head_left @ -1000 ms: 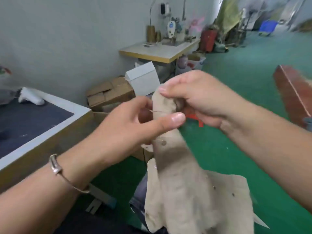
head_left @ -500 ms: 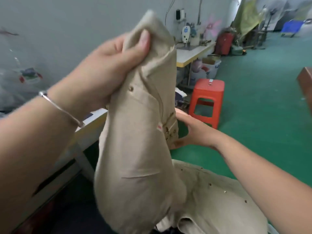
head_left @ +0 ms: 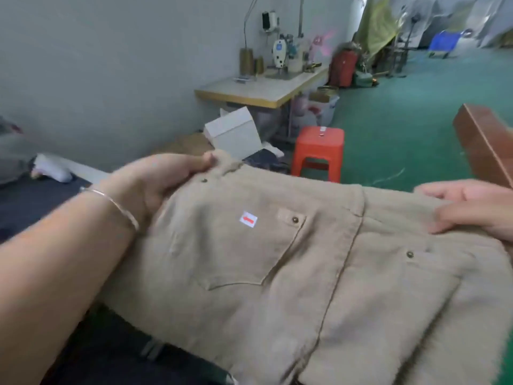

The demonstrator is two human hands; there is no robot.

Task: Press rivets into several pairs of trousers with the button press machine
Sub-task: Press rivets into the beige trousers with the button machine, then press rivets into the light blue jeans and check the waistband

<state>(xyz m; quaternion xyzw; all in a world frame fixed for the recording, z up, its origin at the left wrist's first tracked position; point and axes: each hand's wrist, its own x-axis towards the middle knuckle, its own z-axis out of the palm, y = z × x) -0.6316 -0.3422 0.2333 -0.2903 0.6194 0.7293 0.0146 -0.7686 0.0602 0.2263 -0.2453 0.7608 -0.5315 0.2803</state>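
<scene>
The trousers (head_left: 277, 259) are held taut, seat side up, so the pocket rivets (head_left: 294, 218) can be inspected. The waistband is gripped by the curled left hand (head_left: 155, 187) and pinched by the right hand (head_left: 469, 209).

small white sticker (head_left: 248, 218) w/ red arrow on trousers (head_left: 277, 259), no legible txt

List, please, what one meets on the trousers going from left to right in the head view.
left hand → sticker → pocket rivet → centre seam → second rivet → right hand, all on the trousers.
</scene>
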